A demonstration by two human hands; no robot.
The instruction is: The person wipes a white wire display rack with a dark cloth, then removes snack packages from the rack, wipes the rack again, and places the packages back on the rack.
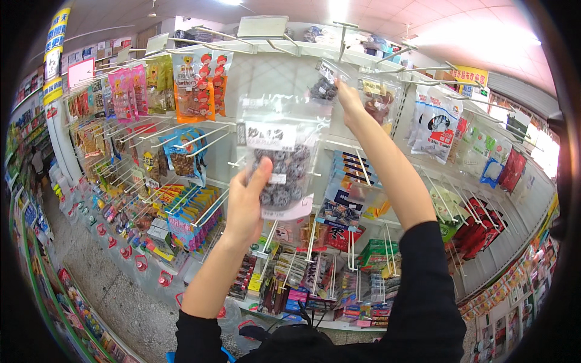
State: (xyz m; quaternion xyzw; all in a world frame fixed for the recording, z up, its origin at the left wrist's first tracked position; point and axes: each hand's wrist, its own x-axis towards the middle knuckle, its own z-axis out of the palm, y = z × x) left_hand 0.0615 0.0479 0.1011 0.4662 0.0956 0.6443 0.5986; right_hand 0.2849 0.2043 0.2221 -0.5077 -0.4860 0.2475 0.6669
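My left hand (247, 199) grips the lower left side of a clear plastic bag of dried plums (290, 177), its thumb across the front, held upright before the display wall. Higher up and to the right, my right hand (347, 93) pinches the edge of a smaller-looking clear bag of dark dried fruit (323, 88), which is tilted near a metal display hook (342, 38). Whether that bag hangs on the hook cannot be told. Just right of it hangs a bag of brown dried fruit (376, 97).
Orange hawthorn snack bags (195, 97) hang at the upper left, and white candy bags (433, 125) at the right. Long metal hooks (211, 143) jut from the wall. Boxed and bagged sweets (295, 299) fill the lower shelf. Large plastic bottles with red handles (165, 277) stand on the floor.
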